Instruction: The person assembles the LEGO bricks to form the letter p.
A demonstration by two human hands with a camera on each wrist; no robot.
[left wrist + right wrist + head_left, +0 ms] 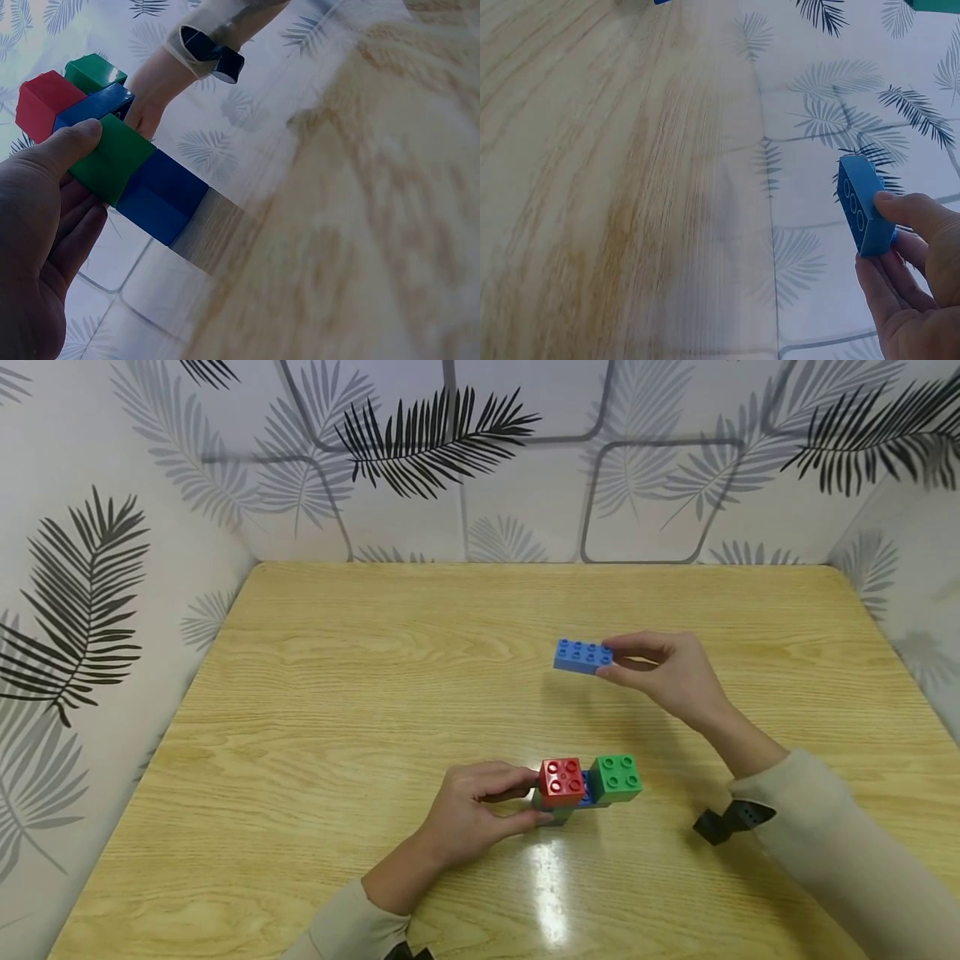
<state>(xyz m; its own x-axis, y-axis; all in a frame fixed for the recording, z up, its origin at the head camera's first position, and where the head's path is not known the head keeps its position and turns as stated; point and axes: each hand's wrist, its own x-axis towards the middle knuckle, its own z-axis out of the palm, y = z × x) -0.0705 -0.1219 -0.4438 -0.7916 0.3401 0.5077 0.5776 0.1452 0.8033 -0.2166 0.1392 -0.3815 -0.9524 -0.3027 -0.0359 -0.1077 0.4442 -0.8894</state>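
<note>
A small stack of toy building bricks stands on the table, with a red brick (562, 781) and a green brick (617, 777) on top, side by side and apart. Beneath them lies a blue brick (96, 103); lower come another green brick (114, 159) and a blue bottom brick (163, 196). My left hand (477, 810) grips the stack from the left, thumb on the lower green brick. Farther back, my right hand (667, 675) pinches the right end of a loose blue brick (582, 656), studs up, held above the table.
The wooden table (360, 693) reaches back to a wall (525, 502) covered in leaf patterns. Similar walls rise at left and right. A black wrist device (731, 821) sits on the right sleeve.
</note>
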